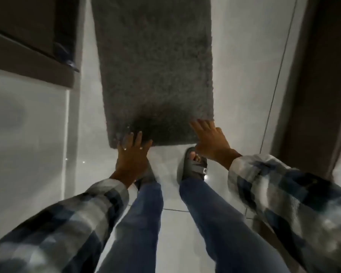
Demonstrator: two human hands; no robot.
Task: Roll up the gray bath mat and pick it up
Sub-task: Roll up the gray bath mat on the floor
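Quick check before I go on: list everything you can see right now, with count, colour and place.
shaggy gray bath mat: one, gray, lying flat and unrolled on the floor, running from centre to the top edge.
glossy white tiled floor: one, white with thin grout lines, under the mat and feet.
dark brown cabinet: one, upper left.
dark brown panel: one, along the right side.
gray slide sandal: one clearly seen, on the right foot, just short of the mat's near edge.
blue jeans legs: two, bottom centre.
plaid sleeves: two, blue and white, lower corners.
left hand: fingers at the mat's near left corner.
right hand: fingers at the near right corner.
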